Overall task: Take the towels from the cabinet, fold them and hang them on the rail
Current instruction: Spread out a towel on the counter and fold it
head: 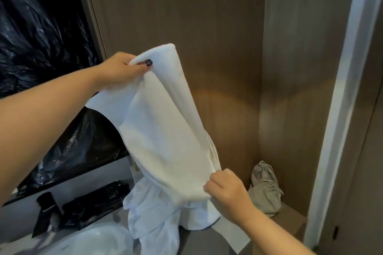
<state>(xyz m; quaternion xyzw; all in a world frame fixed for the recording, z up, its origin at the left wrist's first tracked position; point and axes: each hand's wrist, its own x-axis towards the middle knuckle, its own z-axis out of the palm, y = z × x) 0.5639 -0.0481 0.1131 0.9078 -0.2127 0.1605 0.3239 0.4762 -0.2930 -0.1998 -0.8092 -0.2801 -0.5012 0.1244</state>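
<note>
At centre frame a white towel (165, 130) hangs stretched between two hands: the left hand (122, 70) pinches its upper corner, the right hand (228, 190) grips its lower edge. Behind stands the brown cabinet wall (207, 27). Crumpled white cloth (153, 219) lies below; a beige drawstring bag (265, 188) sits lower right; black plastic sheeting (41, 37) fills the left.

soft matt cloth towel (165, 130), wood-grain cabinet (207, 27), seemingly glossy plastic sheet (41, 27).

No readable text, labels, brands or numbers on any visible surface.
</note>
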